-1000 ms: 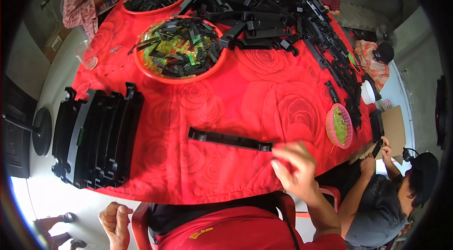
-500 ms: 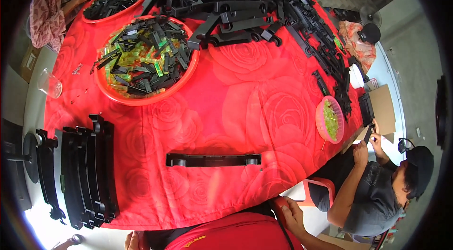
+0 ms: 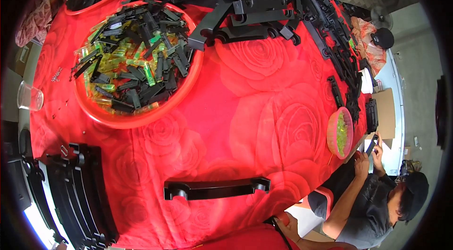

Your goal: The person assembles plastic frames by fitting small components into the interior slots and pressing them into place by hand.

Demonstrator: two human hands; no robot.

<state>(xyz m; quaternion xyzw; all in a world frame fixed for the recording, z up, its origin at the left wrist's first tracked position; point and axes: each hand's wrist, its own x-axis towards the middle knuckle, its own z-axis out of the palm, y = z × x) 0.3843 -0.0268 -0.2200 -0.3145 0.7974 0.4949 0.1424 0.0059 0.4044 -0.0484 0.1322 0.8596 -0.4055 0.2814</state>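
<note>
My right hand [image 3: 289,229] is low at the lower edge, beside a red edge and my red clothing. Its fingers are partly hidden, so I cannot tell whether they grip anything. My left hand is out of view. One long black plastic part [image 3: 217,189] with notched ends lies alone on the red rose-patterned tablecloth [image 3: 203,137], in front of me. No hand touches it. To my left, several similar black parts [image 3: 78,198] lie side by side near the table's edge.
A large orange basin [image 3: 141,121] holds small black and yellow-green pieces; another basin [image 3: 75,12] stands behind it. Black parts [image 3: 259,9] heap at the back. A pink bowl [image 3: 331,134] and clear cup [image 3: 30,96] stand nearby. At right, a co-worker [image 3: 365,207] handles a black part.
My view has come closer to the table, so things sit lower in the picture. My left hand has dropped out of view at the lower edge. The single black part remains on the cloth.
</note>
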